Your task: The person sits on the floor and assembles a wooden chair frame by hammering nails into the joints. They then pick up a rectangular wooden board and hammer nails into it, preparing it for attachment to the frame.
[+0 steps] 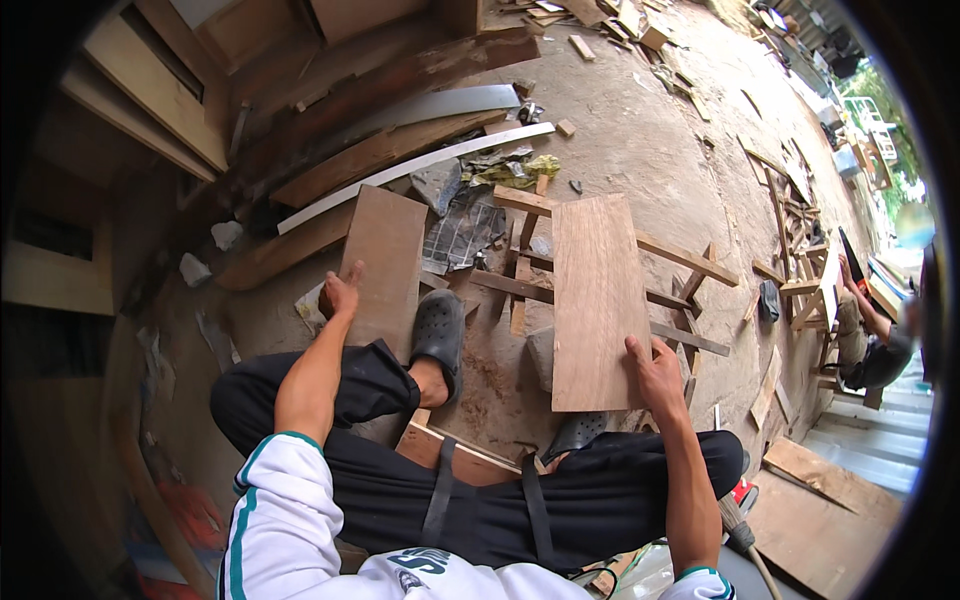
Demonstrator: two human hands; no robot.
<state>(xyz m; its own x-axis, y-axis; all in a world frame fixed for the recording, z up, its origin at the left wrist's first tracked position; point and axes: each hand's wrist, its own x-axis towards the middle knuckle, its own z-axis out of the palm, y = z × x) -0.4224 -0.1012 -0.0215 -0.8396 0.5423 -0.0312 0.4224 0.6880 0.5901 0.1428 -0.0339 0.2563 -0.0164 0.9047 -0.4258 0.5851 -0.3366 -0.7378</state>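
My left hand (341, 293) is closed on the edge of a brown wooden board (385, 250), which stands tilted beside my left foot. On the other side, my right hand (656, 372) grips the lower right edge of a lighter rectangular wooden board (598, 300). That board lies over a low wooden frame (690, 262) of crossed bars and hides its middle. The fingers behind each board are out of sight.
Long planks (390, 150) and a grey stone (436, 185) lie at the left. A person (878, 335) works among wooden frames at the far right. Scrap wood (640, 25) litters the far ground. A brush (737, 524) sits by my right knee.
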